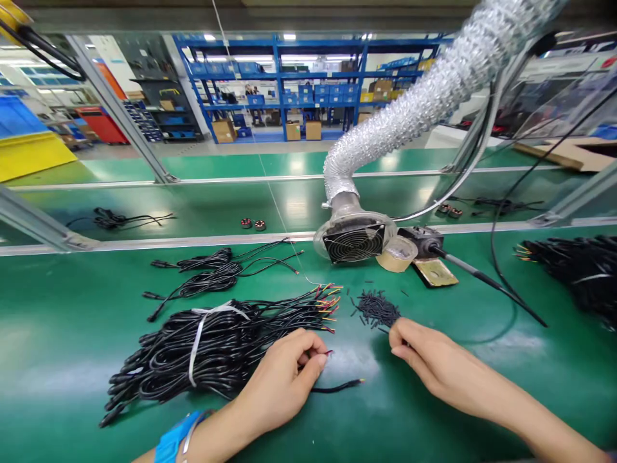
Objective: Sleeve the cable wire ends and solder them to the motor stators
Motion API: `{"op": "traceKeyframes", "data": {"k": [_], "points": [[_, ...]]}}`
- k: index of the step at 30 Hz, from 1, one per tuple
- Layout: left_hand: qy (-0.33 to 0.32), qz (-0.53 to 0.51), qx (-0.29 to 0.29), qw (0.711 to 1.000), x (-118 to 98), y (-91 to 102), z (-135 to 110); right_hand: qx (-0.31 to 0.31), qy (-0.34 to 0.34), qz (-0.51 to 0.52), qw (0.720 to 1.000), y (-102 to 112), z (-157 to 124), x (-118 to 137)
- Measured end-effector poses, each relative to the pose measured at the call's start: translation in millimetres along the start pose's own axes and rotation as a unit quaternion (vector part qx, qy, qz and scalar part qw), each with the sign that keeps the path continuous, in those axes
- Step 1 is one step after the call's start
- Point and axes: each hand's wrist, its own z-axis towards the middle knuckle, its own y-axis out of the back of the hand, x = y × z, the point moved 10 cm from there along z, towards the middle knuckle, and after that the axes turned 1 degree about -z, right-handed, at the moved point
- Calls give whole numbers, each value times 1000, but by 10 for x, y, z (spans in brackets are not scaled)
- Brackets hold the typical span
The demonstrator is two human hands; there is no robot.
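A green bench (357, 424), before blue shelves (277, 83) of bins (337, 94) and cartons (313, 131) whose contents we cannot make out, bears a black cable bundle (226, 354) tied in white. Our right hand (429, 352), closed to a pinch, meets a pile of short black tubes (378, 307); apart from it, our left hand (292, 373) pinches a thin dark-red wire (330, 352) beside the bundle.

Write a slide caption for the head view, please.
Left hand pinches a wire beside bundled black cables; right hand is by small black pieces.
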Motion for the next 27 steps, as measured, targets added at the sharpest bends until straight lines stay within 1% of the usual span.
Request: {"op": "traceKeyframes", "data": {"k": [4, 6, 9, 14, 17, 24, 27], "points": [[35, -71, -11, 997, 114, -24, 27, -24, 96, 89, 991, 34, 331, 510], [44, -108, -17, 993, 161, -34, 38, -28, 117, 124, 985, -13, 463, 636], [45, -133, -24, 990, 186, -35, 43, -28, 102, 179, 978, -104, 582, 624], [45, -122, -26, 991, 166, -22, 35, -41, 77, 249, 965, -148, 610, 510], [39, -100, -27, 994, 136, -7, 28, -44, 73, 262, 961, -160, 608, 493], [21, -62, -32, 997, 73, 22, 20, -8, 72, 257, 964, -192, 619, 509], [2, -55, -33, 998, 40, 13, 7, 2, 68, 251, 966, -252, 619, 536]]}}
